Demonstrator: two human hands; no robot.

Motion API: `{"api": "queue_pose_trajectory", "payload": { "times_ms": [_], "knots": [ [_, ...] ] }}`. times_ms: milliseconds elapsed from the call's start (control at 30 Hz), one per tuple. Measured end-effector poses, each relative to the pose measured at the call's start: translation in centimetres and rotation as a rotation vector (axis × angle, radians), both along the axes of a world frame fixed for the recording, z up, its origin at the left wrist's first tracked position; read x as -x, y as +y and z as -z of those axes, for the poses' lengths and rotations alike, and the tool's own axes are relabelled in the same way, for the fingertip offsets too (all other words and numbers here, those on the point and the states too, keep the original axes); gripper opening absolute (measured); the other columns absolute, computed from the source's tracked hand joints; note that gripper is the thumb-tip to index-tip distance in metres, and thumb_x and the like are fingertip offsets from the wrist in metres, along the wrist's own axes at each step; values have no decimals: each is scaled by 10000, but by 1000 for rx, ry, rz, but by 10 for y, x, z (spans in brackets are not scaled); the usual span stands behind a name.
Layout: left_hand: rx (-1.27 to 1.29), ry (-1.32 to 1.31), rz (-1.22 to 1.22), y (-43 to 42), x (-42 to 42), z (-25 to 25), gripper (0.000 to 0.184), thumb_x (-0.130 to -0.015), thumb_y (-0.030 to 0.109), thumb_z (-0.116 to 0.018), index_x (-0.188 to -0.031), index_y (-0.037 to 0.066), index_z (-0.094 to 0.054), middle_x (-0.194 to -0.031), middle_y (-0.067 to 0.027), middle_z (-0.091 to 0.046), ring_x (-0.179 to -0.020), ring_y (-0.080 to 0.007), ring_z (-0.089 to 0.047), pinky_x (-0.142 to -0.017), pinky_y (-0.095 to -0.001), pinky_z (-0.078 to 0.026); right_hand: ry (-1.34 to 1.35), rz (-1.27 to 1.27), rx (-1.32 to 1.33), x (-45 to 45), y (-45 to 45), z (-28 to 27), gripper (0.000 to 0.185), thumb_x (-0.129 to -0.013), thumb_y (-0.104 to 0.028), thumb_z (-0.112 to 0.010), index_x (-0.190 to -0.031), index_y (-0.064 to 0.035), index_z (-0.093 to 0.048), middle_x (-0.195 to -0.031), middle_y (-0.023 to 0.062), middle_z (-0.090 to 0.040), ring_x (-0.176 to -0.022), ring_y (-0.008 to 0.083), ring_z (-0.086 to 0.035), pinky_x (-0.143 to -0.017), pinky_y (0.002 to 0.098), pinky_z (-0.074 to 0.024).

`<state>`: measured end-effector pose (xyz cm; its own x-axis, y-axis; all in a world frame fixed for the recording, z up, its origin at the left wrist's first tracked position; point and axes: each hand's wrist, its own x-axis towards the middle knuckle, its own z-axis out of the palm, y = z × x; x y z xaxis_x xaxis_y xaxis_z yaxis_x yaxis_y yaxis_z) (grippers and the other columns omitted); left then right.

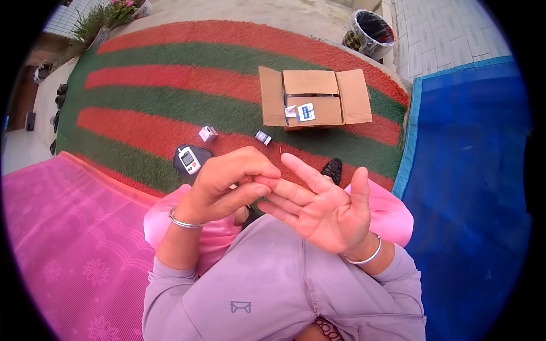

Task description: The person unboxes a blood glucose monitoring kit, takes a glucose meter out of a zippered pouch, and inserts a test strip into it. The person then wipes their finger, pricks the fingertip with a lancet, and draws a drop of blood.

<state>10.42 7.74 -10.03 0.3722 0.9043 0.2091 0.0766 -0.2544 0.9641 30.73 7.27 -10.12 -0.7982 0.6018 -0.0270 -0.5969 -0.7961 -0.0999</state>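
Note:
My left hand point(230, 184) is closed in a pinch around the tip of a finger of my right hand. On that fingertip shows a tiny dark red dot. Palm up, my right hand point(327, 213) has its fingers stretched out and holds nothing. Beyond my left hand, a white blood glucose meter point(189, 159) with a strip-like piece at its top lies on a dark case point(202, 153). Close by are a small white box point(208, 134) and a small white-and-blue vial point(263, 137).
An open cardboard box point(313, 111) with a blue-and-white packet point(305, 112) on it sits on the red-and-green striped carpet point(170, 77). A lined bin point(372, 35) stands at the back. Pink mesh point(74, 238) lies left and a blue sheet point(466, 199) right.

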Motion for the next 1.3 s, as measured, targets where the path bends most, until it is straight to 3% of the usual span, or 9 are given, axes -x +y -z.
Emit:
{"api": "queue_pose_trajectory", "payload": {
  "times_ms": [267, 400, 500, 567, 600, 633, 833, 1000, 1300],
  "knots": [
    [-129, 23, -121, -6, -11, 8, 147, -786, 17, -578, -928, 2, -545, -768, -81, -544, -698, -208, -520, -601, -285, -426, -39, 12, -67, 2, 0, 4, 875, -818, -693, -121, -1399, -51, 9, -1418, 226, -174, -1335, 313, -151, -1092, 457, -28],
    [-168, 5, -177, -10, -17, 17, 126, -812, 51, -566, -924, 4, -531, -762, -86, -532, -695, -211, -517, -613, -290, -425, -108, 6, -125, 4, -1, 1, 867, -824, -681, -146, -1399, -58, 34, -1422, 213, -175, -1329, 292, -172, -1088, 433, -90],
    [-77, -34, -251, -19, -28, 26, 275, -833, 102, -572, -1074, 4, -481, -879, -93, -529, -763, -192, -518, -679, -288, -434, -145, 54, -129, 8, -1, -2, 852, -818, -691, -129, -1404, -99, 48, -1432, 207, -146, -1339, 302, -135, -1087, 445, -72],
    [347, -696, -274, -19, -47, 22, 539, -822, 171, -619, -1257, 21, -339, -1038, -95, -490, -880, -180, -514, -781, -293, -437, -152, 104, -141, 10, 0, -5, 839, -812, -701, -112, -1409, -132, 46, -1438, 204, -129, -1345, 314, -107, -1087, 458, -51],
    [346, -770, -220, -17, -55, 23, 787, -774, 207, -684, -1352, 46, -174, -1119, -91, -444, -986, -185, -497, -872, -300, -414, -138, 137, -127, 12, 0, -7, 830, -808, -705, -115, -1410, -158, 50, -1440, 198, -129, -1346, 314, -99, -1086, 456, -53],
    [414, -729, -237, -25, -62, 16, 829, -747, 188, -711, -1355, 50, -165, -1108, -92, -449, -1010, -193, -502, -883, -302, -417, -121, 169, -114, 12, 0, -9, 821, -805, -710, -118, -1410, -184, 55, -1443, 192, -129, -1348, 314, -91, -1085, 454, -55],
    [392, -351, -369, -55, -68, -5, 740, -733, 105, -697, -1305, 39, -232, -1066, -77, -493, -926, -139, -545, -763, -258, -476, -184, 217, -165, 20, -28, -14, 820, -809, -703, -99, -1411, -165, 47, -1441, 178, -150, -1333, 314, -164, -1079, 446, -126],
    [394, -149, -563, -76, -65, -16, 413, -782, 67, -611, -1141, 3, -416, -899, -43, -543, -787, -78, -521, -696, -196, -436, -134, 257, -162, 28, -51, -20, 846, -822, -692, -151, -1410, -102, 0, -1441, 166, -160, -1327, 286, -188, -1080, 416, -133],
    [251, -153, -599, -79, -60, -23, 171, -819, 83, -543, -956, -20, -542, -890, -19, -550, -775, -61, -487, -685, -191, -409, -184, 269, -113, 32, -70, -34, 843, -839, -670, -179, -1406, -72, -1, -1458, 126, -123, -1347, 240, -133, -1089, 354, -97]
  ]
}}
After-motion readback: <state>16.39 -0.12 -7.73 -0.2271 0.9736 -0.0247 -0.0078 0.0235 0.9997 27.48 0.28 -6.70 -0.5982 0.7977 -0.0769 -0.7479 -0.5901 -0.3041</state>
